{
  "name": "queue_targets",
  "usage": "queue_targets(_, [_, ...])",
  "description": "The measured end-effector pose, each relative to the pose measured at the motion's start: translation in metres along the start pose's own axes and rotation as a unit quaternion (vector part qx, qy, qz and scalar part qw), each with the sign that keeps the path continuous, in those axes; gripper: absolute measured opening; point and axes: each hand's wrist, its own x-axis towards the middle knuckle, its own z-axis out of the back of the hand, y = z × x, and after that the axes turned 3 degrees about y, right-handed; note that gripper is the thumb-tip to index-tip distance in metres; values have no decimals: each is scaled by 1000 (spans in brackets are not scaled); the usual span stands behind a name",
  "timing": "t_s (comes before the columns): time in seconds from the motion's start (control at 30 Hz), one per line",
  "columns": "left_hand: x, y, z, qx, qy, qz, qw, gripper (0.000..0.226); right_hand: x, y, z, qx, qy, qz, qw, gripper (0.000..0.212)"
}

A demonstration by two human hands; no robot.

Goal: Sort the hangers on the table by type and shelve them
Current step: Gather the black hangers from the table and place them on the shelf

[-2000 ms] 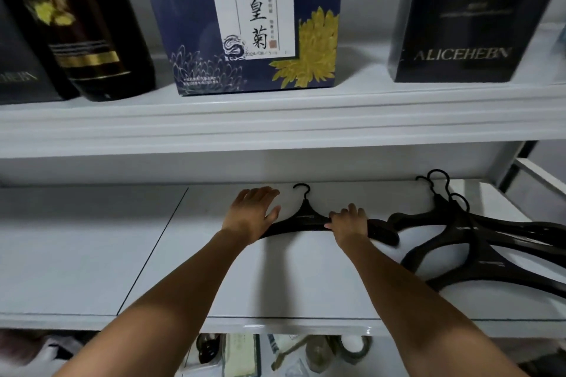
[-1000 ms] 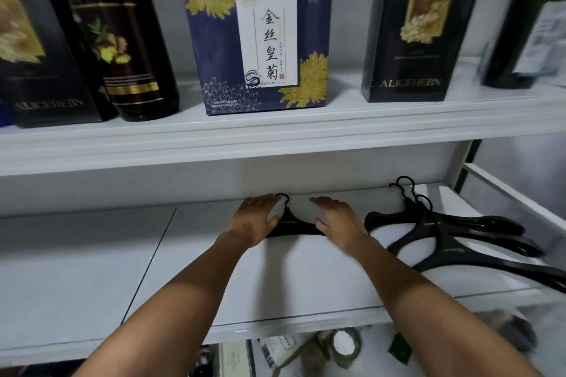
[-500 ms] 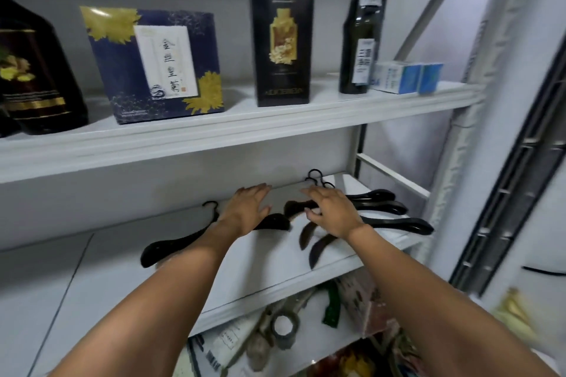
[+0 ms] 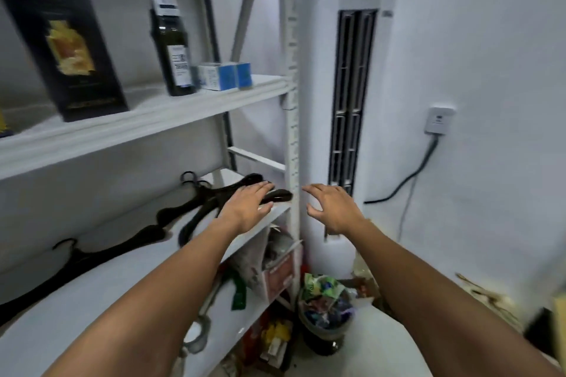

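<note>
A single black hanger (image 4: 101,254) lies flat on the white middle shelf (image 4: 92,294) at the left. Further right, a pile of several black hangers (image 4: 211,196) lies at the shelf's right end, their hooks toward the back. My left hand (image 4: 248,208) hovers over the right end of that pile with straight fingers and holds nothing. Off the shelf, in front of the shelf post, my right hand (image 4: 332,208) is in the air with its fingers loosely spread and holds nothing.
The upper shelf carries a dark box (image 4: 66,46), a dark bottle (image 4: 171,43) and small blue boxes (image 4: 225,75). A white shelf post (image 4: 292,119) and a standing air conditioner (image 4: 352,95) are to the right. A full bin (image 4: 326,312) sits on the floor; clutter fills the lower shelf.
The view has swung right. Both hands have left the single hanger, which stays flat on the shelf; my right hand has moved off the shelf, my left over the pile's end.
</note>
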Motion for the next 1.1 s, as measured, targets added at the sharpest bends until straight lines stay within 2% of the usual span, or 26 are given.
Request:
queue_targets(0.27, [57,-153,-44,-19,41,-142,989,55,-123,-116,35,-28,-13,-157,987,50])
queue_targets(0.53, [83,-301,-86,-38,82,-285,954,54,-252,-191,64,-54,-35,-309,949,50])
queue_targets(0.87, [83,-463,-132,-65,108,-462,878,51,-397,-238,84,-80,-47,-482,871,50])
queue_targets(1.1, [66,-546,-167,-71,154,-562,809,49,-477,-239,77,-81,-47,-595,798,49])
